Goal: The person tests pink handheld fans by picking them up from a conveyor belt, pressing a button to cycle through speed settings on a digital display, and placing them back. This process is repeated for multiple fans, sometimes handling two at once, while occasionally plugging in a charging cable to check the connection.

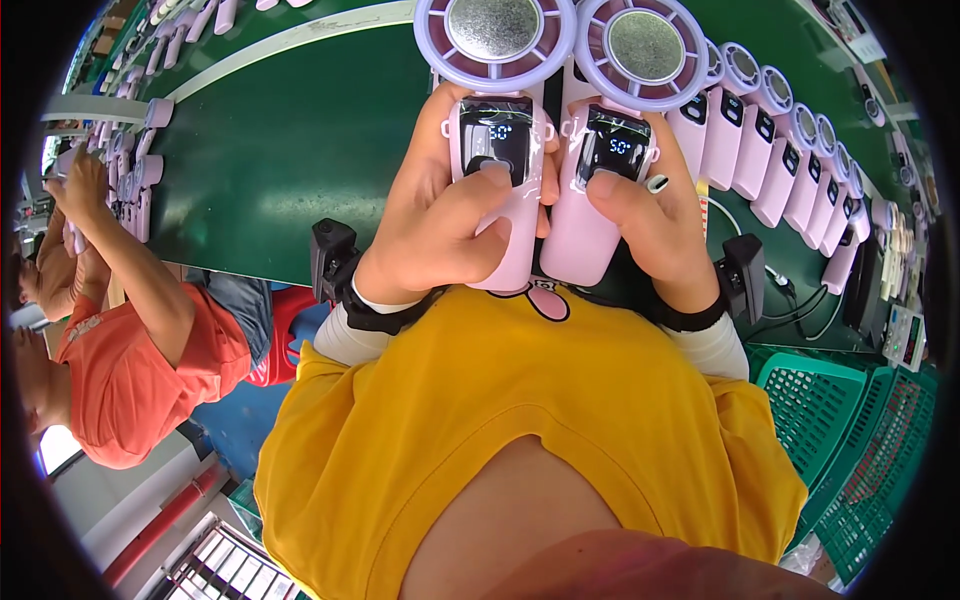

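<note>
Both hands side by side, fingers curled, thumbs angled inward.

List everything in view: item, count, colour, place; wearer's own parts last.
Handheld plastic fans with round heads: two, pink and lilac, one per hand
Lined-up handheld fans: at least seven, pink, right of table
Distant fans: several, pink, far left
Smooth tabletop: one, green, beneath the fans
Thin cables: several, black and white, table's right
Boxy device: one, white, right edge
Slotted plastic baskets: at least two, green, lower right
Co-workers: at least two, nearer one's shirt orange-red, left
Seat: one, red, beside nearer co-worker
Loose shirt: one, yellow, centre
Boxy wrist straps: two, black, wrists
Left hand: one, bare, gripping left fan
Right hand: one, bare, gripping right fan
</note>
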`<state>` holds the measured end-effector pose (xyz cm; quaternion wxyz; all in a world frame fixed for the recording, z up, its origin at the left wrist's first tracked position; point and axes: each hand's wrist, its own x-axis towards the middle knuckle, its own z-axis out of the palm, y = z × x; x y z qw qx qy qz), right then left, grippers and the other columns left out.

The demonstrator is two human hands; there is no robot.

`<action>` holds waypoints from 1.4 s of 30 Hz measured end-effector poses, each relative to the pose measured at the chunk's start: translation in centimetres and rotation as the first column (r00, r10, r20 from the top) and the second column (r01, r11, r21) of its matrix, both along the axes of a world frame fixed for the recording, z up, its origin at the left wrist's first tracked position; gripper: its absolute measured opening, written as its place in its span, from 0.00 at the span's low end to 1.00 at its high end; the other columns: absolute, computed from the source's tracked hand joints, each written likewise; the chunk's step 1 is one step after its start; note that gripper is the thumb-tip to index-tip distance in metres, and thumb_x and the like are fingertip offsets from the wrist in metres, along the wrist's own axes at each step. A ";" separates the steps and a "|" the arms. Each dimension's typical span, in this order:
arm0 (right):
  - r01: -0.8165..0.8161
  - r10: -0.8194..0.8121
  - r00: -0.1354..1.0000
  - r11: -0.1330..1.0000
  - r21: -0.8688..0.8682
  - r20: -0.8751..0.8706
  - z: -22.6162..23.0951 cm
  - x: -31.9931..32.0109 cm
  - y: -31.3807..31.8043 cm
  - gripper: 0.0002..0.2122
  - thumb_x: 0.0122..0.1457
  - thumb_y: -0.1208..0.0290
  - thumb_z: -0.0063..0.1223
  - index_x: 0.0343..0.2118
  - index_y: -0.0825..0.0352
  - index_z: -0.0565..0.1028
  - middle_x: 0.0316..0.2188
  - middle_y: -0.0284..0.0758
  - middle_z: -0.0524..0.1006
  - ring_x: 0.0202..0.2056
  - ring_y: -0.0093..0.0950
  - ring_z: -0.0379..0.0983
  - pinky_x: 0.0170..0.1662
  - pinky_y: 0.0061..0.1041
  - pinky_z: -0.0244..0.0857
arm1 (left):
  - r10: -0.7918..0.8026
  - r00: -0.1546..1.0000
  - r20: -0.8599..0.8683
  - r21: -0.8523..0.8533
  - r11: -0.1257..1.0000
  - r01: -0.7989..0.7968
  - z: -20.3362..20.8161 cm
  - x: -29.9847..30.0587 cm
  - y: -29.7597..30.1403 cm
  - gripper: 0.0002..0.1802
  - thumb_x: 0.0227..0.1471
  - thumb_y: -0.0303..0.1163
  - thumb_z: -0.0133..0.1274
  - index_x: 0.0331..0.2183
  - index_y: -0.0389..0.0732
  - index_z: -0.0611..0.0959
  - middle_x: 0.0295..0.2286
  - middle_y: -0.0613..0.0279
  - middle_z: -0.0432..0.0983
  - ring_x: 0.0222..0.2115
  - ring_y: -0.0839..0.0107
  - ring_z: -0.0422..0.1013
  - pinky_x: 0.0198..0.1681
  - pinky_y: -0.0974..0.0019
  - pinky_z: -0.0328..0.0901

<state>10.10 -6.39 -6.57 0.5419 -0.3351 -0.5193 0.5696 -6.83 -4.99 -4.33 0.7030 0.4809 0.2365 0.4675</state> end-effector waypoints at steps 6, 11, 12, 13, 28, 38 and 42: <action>0.007 -0.007 1.000 0.998 0.055 0.010 -0.2 -0.1 -0.1 0.21 0.48 0.73 0.46 0.46 0.71 0.60 0.36 0.36 0.69 0.36 0.23 0.67 0.40 0.21 0.60 | -0.015 1.000 -0.006 -0.007 1.000 0.015 -0.1 -0.1 -0.1 0.35 0.36 0.17 0.33 0.51 0.35 0.48 0.29 0.54 0.68 0.27 0.69 0.66 0.28 0.67 0.65; 0.004 -0.006 0.999 0.999 0.051 0.041 -0.2 0.0 -0.1 0.20 0.48 0.73 0.46 0.46 0.71 0.60 0.36 0.36 0.69 0.37 0.23 0.66 0.41 0.21 0.60 | 0.050 0.999 -0.010 0.000 0.999 -0.050 0.1 0.3 -0.4 0.35 0.36 0.17 0.33 0.51 0.35 0.48 0.30 0.55 0.67 0.27 0.69 0.66 0.28 0.67 0.65; 0.012 -0.014 0.999 0.998 0.056 0.043 -0.1 0.0 -0.1 0.21 0.48 0.73 0.46 0.46 0.71 0.60 0.36 0.36 0.69 0.36 0.23 0.66 0.41 0.21 0.60 | 0.042 0.999 -0.010 0.005 0.999 -0.042 -0.1 0.2 -0.4 0.36 0.36 0.16 0.33 0.51 0.35 0.48 0.31 0.55 0.67 0.27 0.69 0.66 0.28 0.67 0.65; 0.020 -0.023 0.999 0.998 0.061 0.045 -0.2 0.0 -0.1 0.21 0.48 0.73 0.46 0.46 0.72 0.60 0.36 0.36 0.69 0.36 0.23 0.66 0.41 0.20 0.60 | 0.033 0.999 -0.008 0.010 0.999 -0.033 -0.2 0.1 -0.4 0.36 0.35 0.16 0.33 0.51 0.36 0.48 0.31 0.55 0.67 0.28 0.70 0.66 0.28 0.67 0.65; 0.021 -0.021 1.000 0.999 0.038 0.009 -0.5 -0.3 -0.3 0.22 0.48 0.70 0.47 0.45 0.72 0.59 0.34 0.38 0.70 0.33 0.24 0.68 0.37 0.21 0.61 | 0.045 0.996 -0.077 0.066 0.997 -0.040 0.0 -0.2 -0.6 0.35 0.33 0.14 0.37 0.49 0.30 0.51 0.30 0.56 0.66 0.28 0.72 0.66 0.29 0.71 0.65; -0.067 0.060 0.996 0.993 -0.102 -0.066 0.7 -0.3 -0.4 0.23 0.45 0.63 0.51 0.42 0.70 0.61 0.27 0.41 0.72 0.30 0.26 0.69 0.33 0.20 0.62 | 0.183 0.927 -0.326 -0.123 0.964 -0.234 -1.7 -6.8 5.6 0.23 0.43 0.35 0.46 0.41 0.31 0.64 0.29 0.52 0.68 0.29 0.68 0.68 0.31 0.69 0.64; -0.186 0.183 0.977 0.982 -0.022 -0.112 0.3 0.3 -0.1 0.19 0.50 0.76 0.44 0.46 0.72 0.57 0.31 0.38 0.71 0.33 0.23 0.67 0.36 0.21 0.62 | 0.554 0.352 -0.755 0.467 0.830 -0.306 -4.6 -6.5 9.3 0.20 0.46 0.39 0.45 0.35 0.31 0.69 0.27 0.50 0.70 0.27 0.58 0.69 0.30 0.65 0.64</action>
